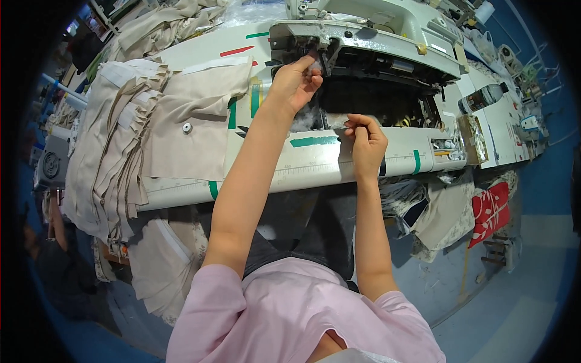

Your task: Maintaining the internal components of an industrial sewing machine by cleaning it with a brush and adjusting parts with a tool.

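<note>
An industrial sewing machine (363,45) is tipped back on its table, with its underside facing me. My left hand (296,85) reaches up to the mechanism at the left end of that underside, fingers curled and fingertips partly lost against the dark parts. Greyish lint clings around there and lies in the left of the dark table opening (375,100) below. At the front rim of this opening is my right hand (367,142), its thumb and fingers drawn together. Whatever either hand pinches is too small or hidden to name.
Beige fabric pieces (193,145) are stacked on the left, with a small white-and-metal bobbin (187,127) on top. A dark bottle (483,98) lies on the right beside a small compartment (446,150) of tools. A red patterned cushion (490,213) hangs below the table's right side.
</note>
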The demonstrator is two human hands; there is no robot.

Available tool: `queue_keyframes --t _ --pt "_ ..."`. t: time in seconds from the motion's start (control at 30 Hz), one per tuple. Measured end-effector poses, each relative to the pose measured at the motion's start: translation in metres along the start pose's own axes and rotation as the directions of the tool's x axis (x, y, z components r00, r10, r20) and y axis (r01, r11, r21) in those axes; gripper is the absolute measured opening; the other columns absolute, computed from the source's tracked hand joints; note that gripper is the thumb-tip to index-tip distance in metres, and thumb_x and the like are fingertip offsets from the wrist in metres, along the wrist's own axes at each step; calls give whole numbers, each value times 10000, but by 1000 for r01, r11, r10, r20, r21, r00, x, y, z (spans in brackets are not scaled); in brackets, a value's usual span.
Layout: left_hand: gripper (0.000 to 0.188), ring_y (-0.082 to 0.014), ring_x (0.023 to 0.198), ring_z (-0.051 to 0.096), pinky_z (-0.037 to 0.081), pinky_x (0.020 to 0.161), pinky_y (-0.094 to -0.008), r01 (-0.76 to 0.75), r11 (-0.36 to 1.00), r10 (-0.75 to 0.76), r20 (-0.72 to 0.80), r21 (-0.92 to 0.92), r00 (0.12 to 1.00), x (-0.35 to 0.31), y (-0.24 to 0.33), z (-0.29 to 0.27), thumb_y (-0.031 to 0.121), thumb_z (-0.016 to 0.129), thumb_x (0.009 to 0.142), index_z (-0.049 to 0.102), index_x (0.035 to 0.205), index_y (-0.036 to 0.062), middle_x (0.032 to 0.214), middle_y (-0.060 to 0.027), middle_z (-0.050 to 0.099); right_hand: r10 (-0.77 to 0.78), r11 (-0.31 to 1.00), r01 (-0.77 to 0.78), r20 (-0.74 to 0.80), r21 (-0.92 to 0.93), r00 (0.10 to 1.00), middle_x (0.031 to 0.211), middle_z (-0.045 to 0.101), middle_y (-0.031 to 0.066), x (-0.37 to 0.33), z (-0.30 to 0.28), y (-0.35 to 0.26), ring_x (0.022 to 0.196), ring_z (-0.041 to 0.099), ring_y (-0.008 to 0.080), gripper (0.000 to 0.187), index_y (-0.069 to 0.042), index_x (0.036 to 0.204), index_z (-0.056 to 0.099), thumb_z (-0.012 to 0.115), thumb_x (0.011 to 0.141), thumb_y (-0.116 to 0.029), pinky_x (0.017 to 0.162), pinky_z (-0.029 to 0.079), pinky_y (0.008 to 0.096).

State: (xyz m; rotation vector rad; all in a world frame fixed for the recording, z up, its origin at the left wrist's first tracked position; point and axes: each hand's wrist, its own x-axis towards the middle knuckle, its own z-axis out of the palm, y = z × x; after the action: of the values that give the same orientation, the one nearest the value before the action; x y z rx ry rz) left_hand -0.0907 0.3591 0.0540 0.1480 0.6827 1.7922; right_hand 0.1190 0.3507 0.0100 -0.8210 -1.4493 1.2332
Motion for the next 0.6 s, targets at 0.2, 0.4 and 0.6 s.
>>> queue_keyframes --t 0.2,0.4,0.6 --pt "132 -130 767 596 533 633 -254 -260 948 250 76 183 965 -23 -9 1 76 704 941 625 1032 25 870 -48 604 -21 1000 21 -10 0 1000 865 706 56 1 -4 1 755 622 83 287 24 1021 724 453 931 51 728 509 219" --pt "205 -180 950 690 544 852 -280 -746 59 719 491 663 493 -50 20 47 37 662 945 677 1148 15 1026 -82 694 -6 999 6 -13 32 1000 870 702 55 3 -3 3 760 620 80 282 20 1021 724 462 923 58 737 514 221" --pt "186 -252 976 672 551 813 -339 -514 -809 266 957 285 113 -17 30 60 56 719 848 734 1033 60 1056 -41 723 0 998 1 -7 57 1000 867 699 50 2 -3 0 758 623 81 285 16 1019 726 462 920 58 739 516 221"
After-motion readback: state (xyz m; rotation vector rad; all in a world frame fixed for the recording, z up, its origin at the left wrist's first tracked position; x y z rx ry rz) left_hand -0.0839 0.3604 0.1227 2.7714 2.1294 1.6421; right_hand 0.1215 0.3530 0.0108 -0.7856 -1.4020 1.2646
